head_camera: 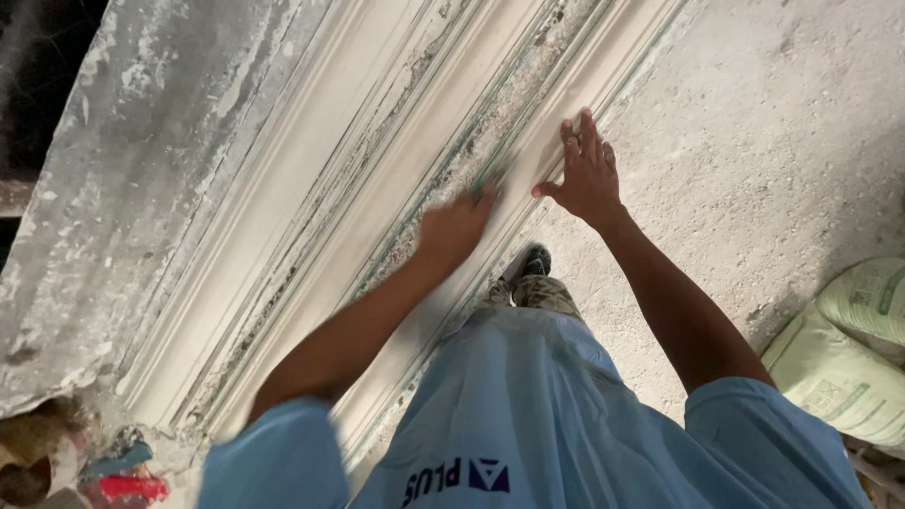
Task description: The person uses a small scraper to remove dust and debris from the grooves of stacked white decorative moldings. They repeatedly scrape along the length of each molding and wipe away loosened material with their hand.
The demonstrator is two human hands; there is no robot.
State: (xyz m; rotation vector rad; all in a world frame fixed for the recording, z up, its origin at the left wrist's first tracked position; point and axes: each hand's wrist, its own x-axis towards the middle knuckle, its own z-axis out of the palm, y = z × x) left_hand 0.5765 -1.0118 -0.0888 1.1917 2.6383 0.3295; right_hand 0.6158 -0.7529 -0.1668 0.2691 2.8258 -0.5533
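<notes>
**On a long plaster moulding, two hands at work**

Along a workbench (104,217) caked in dried white plaster lies a long white moulding (377,188) with stepped ridges, running diagonally from lower left to upper right. The person stands at its right-hand edge, looking straight down. Their right hand (589,174) rests flat on the moulding's outer ridge, fingers together and extended, thumb spread out to the side. Their left hand (455,226) is blurred with motion and sits curled on the ridge just beside it; it seems to pinch something small and greenish at the fingertips, though I cannot tell what.

The floor (754,132) is dusty concrete. One shoe (530,264) stands close under the moulding's edge. Pale green sacks (848,349) lie at the right.

Likely risks: the thin plaster edges look brittle, so hard pressure from the flat hand could chip a ridge. Fast strokes by the blurred hand could gouge the profile or scrape fingertips. Dust underfoot could cause a slip.
</notes>
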